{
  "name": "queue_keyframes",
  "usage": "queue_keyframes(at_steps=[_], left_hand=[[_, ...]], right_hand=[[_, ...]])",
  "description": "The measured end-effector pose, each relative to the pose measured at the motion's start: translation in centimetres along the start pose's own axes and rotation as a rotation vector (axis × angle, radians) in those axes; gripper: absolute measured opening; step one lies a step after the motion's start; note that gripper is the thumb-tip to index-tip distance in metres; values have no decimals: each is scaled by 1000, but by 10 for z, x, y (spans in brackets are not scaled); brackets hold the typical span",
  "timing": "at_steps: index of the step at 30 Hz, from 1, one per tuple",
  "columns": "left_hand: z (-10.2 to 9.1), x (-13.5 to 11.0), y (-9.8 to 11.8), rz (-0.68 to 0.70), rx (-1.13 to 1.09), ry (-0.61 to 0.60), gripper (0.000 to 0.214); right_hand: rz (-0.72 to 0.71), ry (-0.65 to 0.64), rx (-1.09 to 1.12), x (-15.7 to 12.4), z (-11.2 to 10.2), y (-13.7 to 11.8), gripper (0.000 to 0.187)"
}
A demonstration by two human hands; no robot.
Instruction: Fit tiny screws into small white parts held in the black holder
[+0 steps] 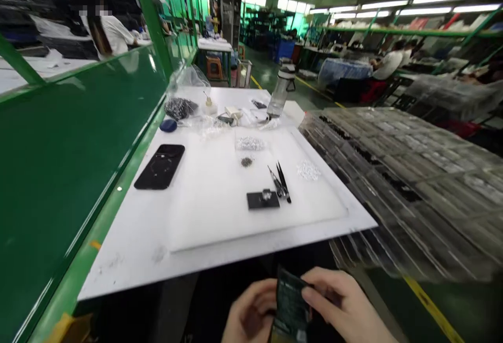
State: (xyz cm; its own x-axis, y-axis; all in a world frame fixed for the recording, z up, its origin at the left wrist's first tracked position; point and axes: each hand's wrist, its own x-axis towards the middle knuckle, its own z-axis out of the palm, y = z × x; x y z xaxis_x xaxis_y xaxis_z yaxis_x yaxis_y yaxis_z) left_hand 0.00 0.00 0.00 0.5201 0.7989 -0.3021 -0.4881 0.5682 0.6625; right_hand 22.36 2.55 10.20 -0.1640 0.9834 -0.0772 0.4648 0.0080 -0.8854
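Note:
A small dark green printed packet point(291, 301) is held in front of me, below the table's near edge. My left hand point(251, 309) is curled around its left side. My right hand point(334, 298) pinches its upper right edge between thumb and fingers. What the packet contains is hidden. Beyond it on the table lies a black rectangular block point(257, 201) with a small clear piece on it. Black tweezers point(283, 180) and a thin pointed metal tool point(275, 179) lie beside the block.
On the white table point(137, 248) are a black phone point(160, 167), small dark parts point(246, 162), loose white bits point(308, 170), a clear tray of bits point(250, 143) and a water bottle point(280, 94). Stacked clear trays point(393, 175) stand right; a green partition point(78, 138) runs left.

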Motion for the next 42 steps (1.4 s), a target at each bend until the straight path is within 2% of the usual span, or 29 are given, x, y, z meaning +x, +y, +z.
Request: queue_keyframes(at_steps=[2, 4, 8, 11, 14, 23, 32, 35, 38, 42], left_hand=[[-3, -16, -3, 0, 41, 59, 35], [-5, -26, -6, -8, 86, 109, 36], [-1, -30, -10, -54, 228, 168, 35], [3, -28, -14, -101, 336, 185, 35], [5, -27, -17, -131, 431, 201, 36], [2, -30, -7, -154, 652, 169, 29], [-4, -44, -19, -97, 770, 173, 27], [-11, -50, -24, -37, 816, 185, 26], [-16, -52, -31, 89, 883, 202, 27], [-17, -50, -37, 304, 966, 211, 27]], right_hand=[[35, 31, 7, -9, 14, 16, 45], [59, -9, 9, -11, 20, 25, 41], [64, -209, 27, -2, 21, 31, 26], [33, -335, 78, 6, 24, 37, 29], [15, -409, 141, 11, 31, 49, 29], [35, -400, 220, 12, 47, 77, 29], [-2, -419, 288, 5, 45, 81, 34], [-19, -436, 308, 0, 48, 82, 33], [-65, -430, 301, -4, 52, 77, 27], [-188, -314, 254, -7, 56, 66, 33]])
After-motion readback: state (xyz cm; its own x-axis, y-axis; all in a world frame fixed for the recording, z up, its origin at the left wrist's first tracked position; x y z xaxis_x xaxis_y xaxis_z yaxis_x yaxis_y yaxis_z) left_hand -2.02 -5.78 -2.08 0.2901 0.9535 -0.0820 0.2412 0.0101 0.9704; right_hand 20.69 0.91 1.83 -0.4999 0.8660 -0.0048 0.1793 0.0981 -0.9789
